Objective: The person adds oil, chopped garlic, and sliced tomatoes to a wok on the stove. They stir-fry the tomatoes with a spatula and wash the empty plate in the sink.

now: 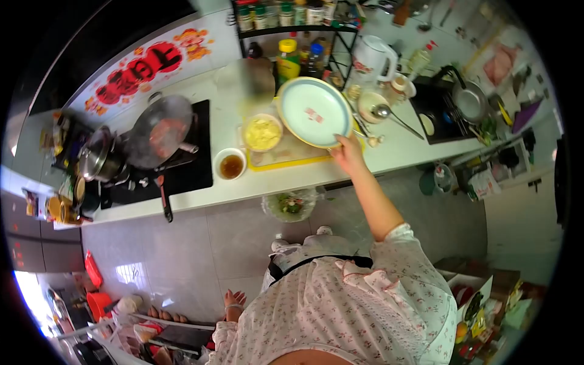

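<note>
My right hand grips the near rim of a pale blue plate with a yellow edge and a small red mark, held over the counter. My left hand hangs low beside my body, fingers apart, with nothing in it. Left of the plate, a bowl of yellow pieces stands on a yellow-edged board. Beside the board is a white bowl of brown liquid. Farther left, a steaming wok with reddish food sits on the black stove.
A lidded steel pot stands left of the wok. A spice rack, a white pitcher and a bowl with a ladle are behind or right of the plate. The sink is right; a lined bin stands below the counter.
</note>
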Available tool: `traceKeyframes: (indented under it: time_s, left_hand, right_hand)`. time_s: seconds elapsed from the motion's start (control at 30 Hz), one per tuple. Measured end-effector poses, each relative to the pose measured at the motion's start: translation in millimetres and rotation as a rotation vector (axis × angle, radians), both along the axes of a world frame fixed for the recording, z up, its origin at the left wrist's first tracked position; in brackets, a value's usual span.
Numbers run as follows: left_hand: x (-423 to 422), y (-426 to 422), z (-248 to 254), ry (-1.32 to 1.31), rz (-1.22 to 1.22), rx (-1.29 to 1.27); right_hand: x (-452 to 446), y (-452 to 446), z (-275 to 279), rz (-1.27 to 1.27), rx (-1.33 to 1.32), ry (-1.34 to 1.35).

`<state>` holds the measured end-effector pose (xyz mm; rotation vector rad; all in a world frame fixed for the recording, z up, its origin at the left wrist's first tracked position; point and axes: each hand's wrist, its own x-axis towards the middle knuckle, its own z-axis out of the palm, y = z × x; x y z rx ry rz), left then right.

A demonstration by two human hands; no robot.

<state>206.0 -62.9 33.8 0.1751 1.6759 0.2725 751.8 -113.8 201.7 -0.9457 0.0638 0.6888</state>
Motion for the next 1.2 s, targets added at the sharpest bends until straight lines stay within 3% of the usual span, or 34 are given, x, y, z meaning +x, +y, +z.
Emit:
traceKeyframes:
  time_s: [0.13, 0.27, 0.33, 0.4, 0.53, 0.6, 0.9, 0.97, 1.0, 1.07, 1.13, 1.2]
  left_hand:
    - [44, 2, 4, -0.032, -0.089, 0.018]
    - [85, -21, 9, -0.087, -0.105, 0.018]
    - [107, -35, 13, 0.031, -0.167, 0.053]
    - [123, -47, 21, 0.088, -0.220, 0.073]
    - [131, -61, 40, 0.154, -0.246, 0.108]
    - [130, -62, 43, 0.156, -0.250, 0.137]
    - [109, -64, 36, 0.188, -0.223, 0.112]
    - [98, -57, 33, 0.180, -0.228, 0.114]
    - [93, -50, 32, 0.182, -0.241, 0.096]
    - [79, -37, 28, 0.185, -0.246, 0.097]
    - [57, -19, 17, 0.165, -0.224, 0.095]
    - [35, 9, 19, 0.155, -0.218, 0.103]
  right_hand:
    - [36, -129, -56, -0.297, -0.180, -0.182]
    - [60, -220, -103, -0.461, -0.290, -0.123]
    - [76, -245, -121, -0.485, -0.351, -0.088]
    - [92, -256, -136, -0.594, -0.326, -0.034]
    - [115, -272, -162, -0.413, -0.330, 0.000]
    - [120, -269, -160, -0.485, -0.372, -0.001]
    - [111, -261, -159, -0.330, -0.171, 0.127]
    - [95, -247, -159, -0.580, -0.352, 0.306]
    - [84, -222, -151, -0.565, -0.344, 0.298]
    - [39, -161, -134, -0.079, -0.565, -0.134]
    - [-19, -60, -78, 0.218, -0.344, -0.444]
    - [-66, 38, -46, 0.405, -0.369, -0.960]
